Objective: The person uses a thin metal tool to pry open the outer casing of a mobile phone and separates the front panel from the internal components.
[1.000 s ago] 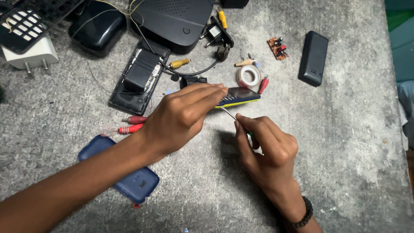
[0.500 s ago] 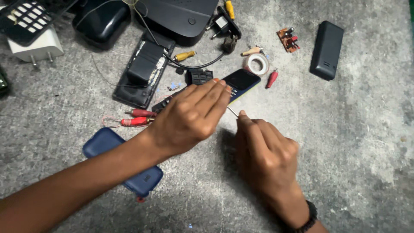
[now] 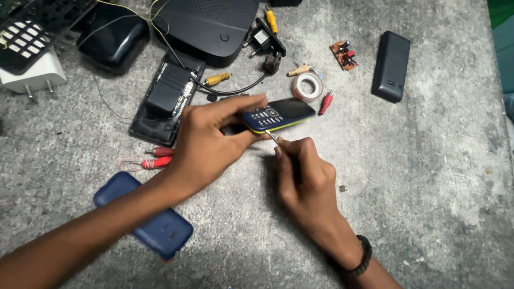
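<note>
The phone (image 3: 276, 115) is a small keypad handset, dark blue with a yellow-green edge running along its near side, its rows of pale keys and a round centre button facing up. It is held just above the grey floor (image 3: 428, 176), near the middle of the scene, tilted so its right end points far and right. The left hand (image 3: 206, 142) has it pinched at its left end, thumb under and fingers laid over the top, closed firmly round it. The right hand (image 3: 302, 174) sits just near and right of the phone, fingers curled tight round a thin metal tool (image 3: 272, 137) whose tip touches the phone's near edge. A dark band circles that wrist.

Just beyond the phone lie a roll of white tape (image 3: 309, 86) and a red plug (image 3: 325, 103). Far right of them a black phone (image 3: 391, 66) rests flat, with a small circuit board (image 3: 344, 55) to its left. To the left, an opened handset (image 3: 167, 101) lies with its insides showing, and two red plugs (image 3: 155, 158) sit near it. A blue back cover (image 3: 144, 219) lies near left, partly under the left forearm. At the far edge sit a black box (image 3: 206, 27) with cables and a white charger (image 3: 35, 75).
</note>
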